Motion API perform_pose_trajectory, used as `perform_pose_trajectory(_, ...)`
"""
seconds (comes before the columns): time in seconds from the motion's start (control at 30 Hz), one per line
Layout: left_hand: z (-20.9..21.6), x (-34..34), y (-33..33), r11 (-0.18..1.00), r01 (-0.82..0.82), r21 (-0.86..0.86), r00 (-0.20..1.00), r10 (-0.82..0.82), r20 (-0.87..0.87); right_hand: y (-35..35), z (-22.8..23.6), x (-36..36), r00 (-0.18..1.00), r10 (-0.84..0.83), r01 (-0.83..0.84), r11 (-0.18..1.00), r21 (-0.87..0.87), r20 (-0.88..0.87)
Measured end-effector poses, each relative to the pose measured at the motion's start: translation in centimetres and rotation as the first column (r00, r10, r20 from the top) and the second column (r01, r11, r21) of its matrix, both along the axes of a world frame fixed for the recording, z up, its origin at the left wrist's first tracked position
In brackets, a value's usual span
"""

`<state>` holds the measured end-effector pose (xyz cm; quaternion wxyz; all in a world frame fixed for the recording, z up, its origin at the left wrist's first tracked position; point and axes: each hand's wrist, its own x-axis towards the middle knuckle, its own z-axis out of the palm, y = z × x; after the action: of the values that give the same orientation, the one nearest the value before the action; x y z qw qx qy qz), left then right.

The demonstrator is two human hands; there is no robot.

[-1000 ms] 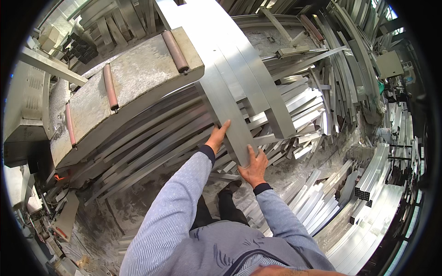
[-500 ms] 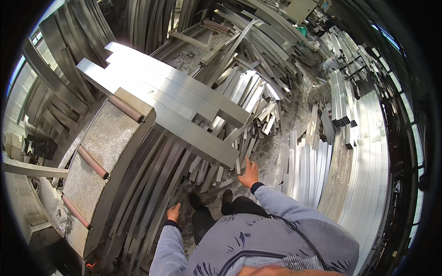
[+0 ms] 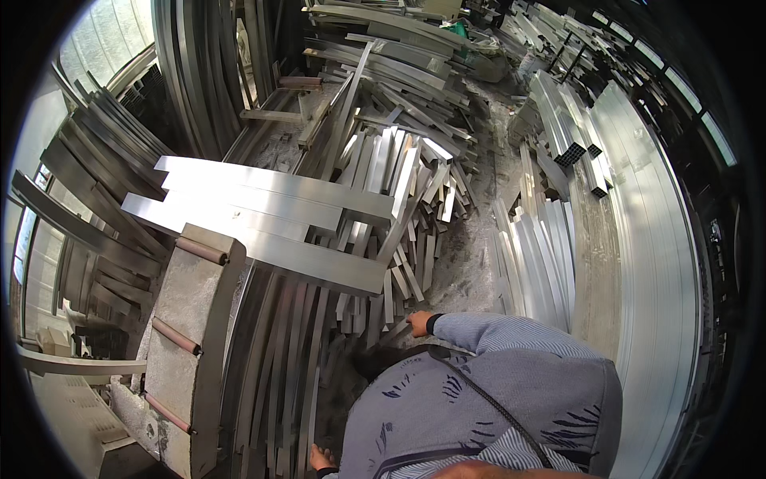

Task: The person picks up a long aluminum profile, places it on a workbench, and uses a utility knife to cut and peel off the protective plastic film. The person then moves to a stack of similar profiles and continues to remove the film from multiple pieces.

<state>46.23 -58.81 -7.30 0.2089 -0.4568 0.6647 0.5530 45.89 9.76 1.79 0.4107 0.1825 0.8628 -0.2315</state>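
Profiles (image 3: pixel 271 207), wide and silvery, lie side by side, ahead and left of the fingers of the right hand (image 3: pixel 419 322), clear of them; short metal pieces (image 3: pixel 429 257) heap just ahead of those fingers; long bars (image 3: pixel 297 359) run left of the left hand (image 3: pixel 322 457); cannot tell whether either hand's fingers are apart or together

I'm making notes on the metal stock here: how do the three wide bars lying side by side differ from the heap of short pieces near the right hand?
The wide bars are broad and long; the short pieces are much narrower and shorter. The wide bars lie roughly parallel with staggered ends, while the short pieces are jumbled at many angles. Both look silvery, metallic and straight-edged.
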Motion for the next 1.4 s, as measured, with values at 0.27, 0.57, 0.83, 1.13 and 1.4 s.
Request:
perform_pose_trajectory(0.27, 2.8, 15.2, 11.4, 0.853, 0.521, -0.035, 0.851, -0.522, -0.054, -5.2, -0.9, -4.5, 0.976, 0.200, -0.208, 0.973, -0.100, -0.084)
perform_pose_trajectory(0.57, 8.1, 22.4, 5.2, 0.968, -0.215, -0.131, 0.974, 0.222, 0.036, -10.8, -9.0, -4.5, 0.850, 0.506, -0.514, 0.857, -0.023, -0.144)
perform_pose_trajectory(0.83, 1.4, 31.9, -4.4, 0.915, -0.404, -0.017, 0.911, 0.401, -0.095, -21.4, -13.2, -9.0, 0.626, 0.770, -0.753, 0.638, 0.161, -0.123)
perform_pose_trajectory(1.13, 0.2, 52.3, -20.1, 0.650, -0.734, -0.200, 0.670, 0.740, -0.052, -61.3, -4.9, -9.6, 0.748, 0.611, -0.662, 0.664, -0.347, -0.257)
perform_pose_trajectory(1.4, 2.0, 60.7, -19.3, 0.241, -0.964, -0.109, 0.245, 0.969, -0.024, -89.0, 0.8, -3.4, 0.161, 0.899, -0.982, 0.107, -0.153, -0.406)
